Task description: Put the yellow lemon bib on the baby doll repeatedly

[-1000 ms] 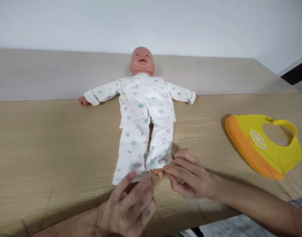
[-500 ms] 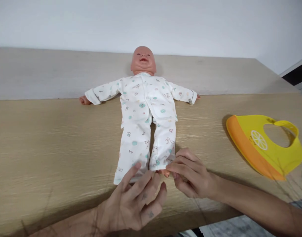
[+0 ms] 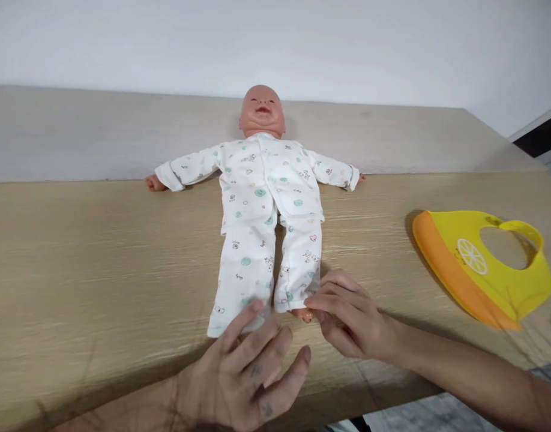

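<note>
head view: doll [image 3: 272, 174] lies on a wood-grained table [image 3: 113, 252] (pale wall [image 3: 167, 45] behind).

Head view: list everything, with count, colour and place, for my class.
doll: 1, pink, face up, centre
top: 1, white, printed, on the doll
trousers: 1, white, printed, on its legs
bib: 1, yellow and orange, on table, right
table: 1, light brown, beneath
pale band: 1, beige, along its back
wall: 1, white, behind
dark strip: 1, black, right edge
grey patch: 1, grey, bottom right
left hand: 1, bare, near trousers' hem, picture left
right hand: 1, bare, at hem, picture right
</note>
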`<state>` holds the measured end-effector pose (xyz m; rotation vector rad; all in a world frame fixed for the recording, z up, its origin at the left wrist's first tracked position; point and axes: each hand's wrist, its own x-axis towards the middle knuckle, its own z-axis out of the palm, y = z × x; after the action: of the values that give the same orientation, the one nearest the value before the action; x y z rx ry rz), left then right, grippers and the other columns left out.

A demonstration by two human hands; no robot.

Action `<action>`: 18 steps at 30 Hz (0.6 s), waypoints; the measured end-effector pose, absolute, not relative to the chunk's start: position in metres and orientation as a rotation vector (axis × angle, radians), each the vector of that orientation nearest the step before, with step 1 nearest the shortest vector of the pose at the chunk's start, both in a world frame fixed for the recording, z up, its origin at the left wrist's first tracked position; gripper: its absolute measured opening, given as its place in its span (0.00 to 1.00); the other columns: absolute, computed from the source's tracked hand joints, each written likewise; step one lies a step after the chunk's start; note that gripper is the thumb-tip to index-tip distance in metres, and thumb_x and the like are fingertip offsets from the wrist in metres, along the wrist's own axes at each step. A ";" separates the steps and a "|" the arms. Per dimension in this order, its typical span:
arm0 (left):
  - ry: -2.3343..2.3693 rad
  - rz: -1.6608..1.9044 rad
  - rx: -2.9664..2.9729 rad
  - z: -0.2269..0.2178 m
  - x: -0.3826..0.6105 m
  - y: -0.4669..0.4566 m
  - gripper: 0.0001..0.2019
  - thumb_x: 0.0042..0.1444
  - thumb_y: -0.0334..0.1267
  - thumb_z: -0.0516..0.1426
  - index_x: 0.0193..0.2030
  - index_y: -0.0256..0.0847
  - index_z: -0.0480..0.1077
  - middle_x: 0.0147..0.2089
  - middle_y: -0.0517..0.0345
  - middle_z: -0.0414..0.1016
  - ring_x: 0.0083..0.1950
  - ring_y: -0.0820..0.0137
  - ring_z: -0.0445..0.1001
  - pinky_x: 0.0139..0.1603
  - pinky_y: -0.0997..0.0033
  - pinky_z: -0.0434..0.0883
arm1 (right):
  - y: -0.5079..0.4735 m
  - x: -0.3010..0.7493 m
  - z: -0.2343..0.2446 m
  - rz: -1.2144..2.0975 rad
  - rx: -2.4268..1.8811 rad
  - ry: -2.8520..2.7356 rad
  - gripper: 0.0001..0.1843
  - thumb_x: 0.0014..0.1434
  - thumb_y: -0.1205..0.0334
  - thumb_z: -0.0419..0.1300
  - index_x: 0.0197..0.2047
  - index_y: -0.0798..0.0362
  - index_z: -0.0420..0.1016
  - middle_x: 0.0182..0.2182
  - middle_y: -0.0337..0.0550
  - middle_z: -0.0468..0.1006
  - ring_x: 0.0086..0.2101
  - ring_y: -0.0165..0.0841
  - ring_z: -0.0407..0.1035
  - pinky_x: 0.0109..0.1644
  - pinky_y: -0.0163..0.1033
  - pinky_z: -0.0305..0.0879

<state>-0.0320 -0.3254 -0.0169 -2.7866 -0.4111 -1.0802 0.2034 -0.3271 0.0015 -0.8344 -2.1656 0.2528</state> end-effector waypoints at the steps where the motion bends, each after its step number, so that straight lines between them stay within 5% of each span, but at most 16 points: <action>1: -0.412 -1.076 -2.804 -0.017 -0.033 -0.326 0.15 0.49 0.29 0.59 0.42 0.46 0.78 0.39 0.56 0.80 0.43 0.63 0.77 0.73 0.48 0.57 | -0.327 0.203 0.002 0.247 -0.843 -2.167 0.18 0.54 0.80 0.52 0.48 0.59 0.67 0.32 0.41 0.76 0.33 0.27 0.67 0.43 0.38 0.67; 5: -0.502 -1.161 -2.829 -0.016 -0.039 -0.324 0.12 0.53 0.27 0.52 0.31 0.45 0.74 0.37 0.60 0.77 0.38 0.68 0.77 0.64 0.56 0.70 | -0.330 0.199 0.000 0.124 -0.909 -2.171 0.11 0.57 0.64 0.58 0.43 0.57 0.67 0.28 0.40 0.73 0.29 0.28 0.65 0.36 0.37 0.62; 9: -0.613 -1.205 -2.799 -0.010 -0.048 -0.312 0.07 0.55 0.32 0.55 0.26 0.46 0.67 0.29 0.69 0.72 0.29 0.75 0.76 0.46 0.66 0.78 | -0.336 0.190 -0.007 -0.059 -1.077 -2.240 0.17 0.59 0.52 0.60 0.42 0.56 0.64 0.22 0.34 0.70 0.24 0.26 0.66 0.34 0.37 0.59; 18: -0.774 -1.312 -2.760 -0.007 -0.054 -0.294 0.05 0.57 0.33 0.56 0.30 0.42 0.65 0.33 0.73 0.71 0.31 0.79 0.77 0.44 0.66 0.74 | -0.335 0.178 -0.004 -0.033 -1.245 -2.144 0.15 0.54 0.68 0.56 0.46 0.55 0.63 0.20 0.29 0.69 0.21 0.24 0.65 0.33 0.33 0.61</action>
<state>-0.0539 -0.2937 -0.0071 -2.7600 -0.7740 -1.3116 0.1776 -0.3349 -0.0042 -1.2450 -2.1439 -0.0327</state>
